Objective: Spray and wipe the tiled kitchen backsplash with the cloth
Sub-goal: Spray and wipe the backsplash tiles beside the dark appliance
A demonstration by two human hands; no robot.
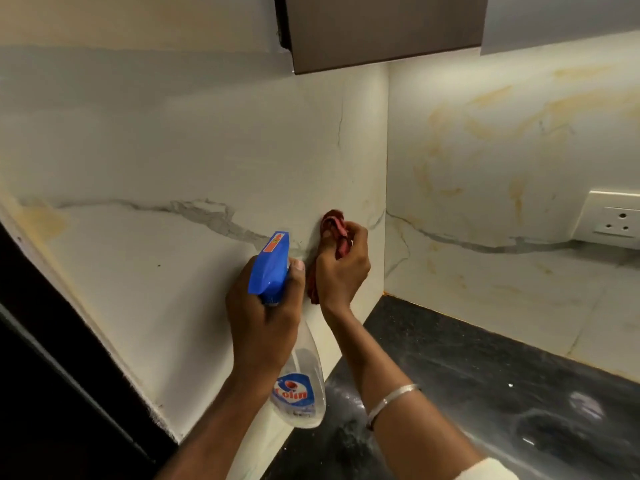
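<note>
My left hand (266, 313) grips a clear spray bottle (300, 389) by its blue trigger head (272, 268), nozzle aimed up at the wall. My right hand (341, 268) holds a bunched red cloth (334, 230) pressed against the white marble-look backsplash (173, 161), close to the inner corner. The two hands are side by side, almost touching. A silver bangle sits on my right wrist. The bottle looks nearly drained of liquid.
A second backsplash wall (502, 150) with yellowish stains meets the first at the corner. It carries a white power socket (613, 220). A dark speckled countertop (485, 393) lies below. A brown cabinet (381, 26) hangs overhead; a dark edge runs along the left.
</note>
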